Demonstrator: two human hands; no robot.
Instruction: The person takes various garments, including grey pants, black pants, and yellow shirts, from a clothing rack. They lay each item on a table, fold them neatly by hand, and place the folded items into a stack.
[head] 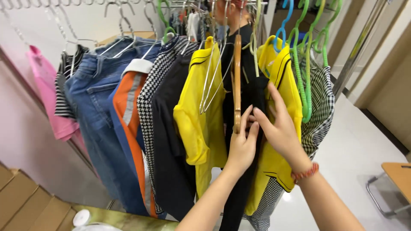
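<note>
The person's left hand [242, 145] pinches the lower end of a wooden hanger [237, 83] between thumb and fingers, closed on the wood together with the black garment [248, 90] that hangs on it. The right hand [280, 128] lies just to the right of that grip, fingers spread and loose, resting flat on the black garment and clasping nothing. The hanger hangs upright from the rail above the grip. To the left of the grip hangs a yellow shirt [201, 124] with wire hangers [212, 81] against it; to the right, behind the right hand, hangs a second yellow shirt [280, 70], then green plastic hangers [304, 72] and a black-and-white checked garment [321, 98].
</note>
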